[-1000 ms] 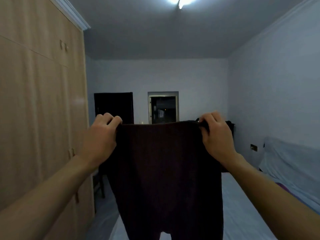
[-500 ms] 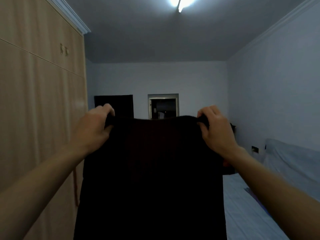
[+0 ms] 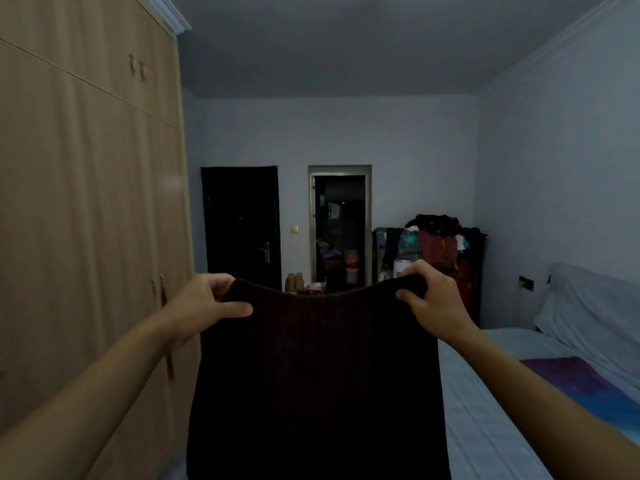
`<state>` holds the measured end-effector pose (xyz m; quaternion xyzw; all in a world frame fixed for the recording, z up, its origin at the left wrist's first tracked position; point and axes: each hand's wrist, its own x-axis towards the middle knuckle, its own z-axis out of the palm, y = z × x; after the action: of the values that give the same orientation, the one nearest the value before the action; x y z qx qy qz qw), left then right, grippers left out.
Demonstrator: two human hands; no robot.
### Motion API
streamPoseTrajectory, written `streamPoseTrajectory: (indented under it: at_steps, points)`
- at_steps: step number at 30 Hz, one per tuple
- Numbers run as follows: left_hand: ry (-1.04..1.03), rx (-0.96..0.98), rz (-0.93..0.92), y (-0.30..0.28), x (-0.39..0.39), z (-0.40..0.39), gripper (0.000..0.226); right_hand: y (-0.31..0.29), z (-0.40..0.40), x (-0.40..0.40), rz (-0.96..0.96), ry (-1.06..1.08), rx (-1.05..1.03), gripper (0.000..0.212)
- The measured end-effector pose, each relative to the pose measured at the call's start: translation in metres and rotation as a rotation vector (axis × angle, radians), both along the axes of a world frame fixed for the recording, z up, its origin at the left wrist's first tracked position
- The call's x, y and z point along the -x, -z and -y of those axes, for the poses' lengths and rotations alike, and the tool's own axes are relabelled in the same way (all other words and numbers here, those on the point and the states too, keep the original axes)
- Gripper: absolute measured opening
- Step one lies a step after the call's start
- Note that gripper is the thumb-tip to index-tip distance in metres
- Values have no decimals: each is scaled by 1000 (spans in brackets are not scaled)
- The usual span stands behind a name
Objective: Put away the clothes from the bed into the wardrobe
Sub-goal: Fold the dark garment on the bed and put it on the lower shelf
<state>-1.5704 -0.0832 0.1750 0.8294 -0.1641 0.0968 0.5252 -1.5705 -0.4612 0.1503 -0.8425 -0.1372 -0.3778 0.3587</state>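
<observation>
While both arms are reaching forward at chest height, the left hand [image 3: 201, 303] is gripping one top corner of a dark ribbed knit garment [image 3: 318, 375], its thumb lying flat across the front of the cloth and its fingers [image 3: 216, 282] curling over the top edge behind it. The right hand [image 3: 431, 303] is pinching the opposite top corner, its fingers bunching the fabric into a small roll under the knuckles. Between the two hands the top edge is sagging slightly, and the rest of the garment is hanging straight down in front of the person, running out of view at the bottom. It is hanging in the air between the wardrobe [image 3: 86, 220], whose pale wooden doors are standing closed on the left, and the bed [image 3: 485, 410] on the right. Against the far wall a rack [image 3: 446, 244] is standing heaped with other clothes, beside an open doorway [image 3: 341, 230].
</observation>
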Motion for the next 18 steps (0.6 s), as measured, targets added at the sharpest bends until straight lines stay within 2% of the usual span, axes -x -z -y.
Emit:
streamPoseTrajectory:
  at_steps: [2, 4, 6, 9, 13, 18]
  points:
    - [66, 6, -107, 11, -5, -3, 23, 8, -1, -4, -120, -45, -67, 20]
    - [1, 11, -190, 25, -18, -1, 24, 20, -6, -15, -224, -34, -125, 20]
    - [-197, -20, -244, 35, -39, 6, 20, 27, -18, -31, -341, 26, -224, 20]
    - [-490, -106, -158, 47, -54, 32, 12, 37, -44, -46, -453, 116, -355, 17]
    - [-486, -198, 28, 72, -24, 70, 11, 66, -74, -26, -397, 103, -468, 12]
    - [-416, -102, 20, 105, 9, 101, 16, 95, -106, 6, -411, 0, -566, 14]
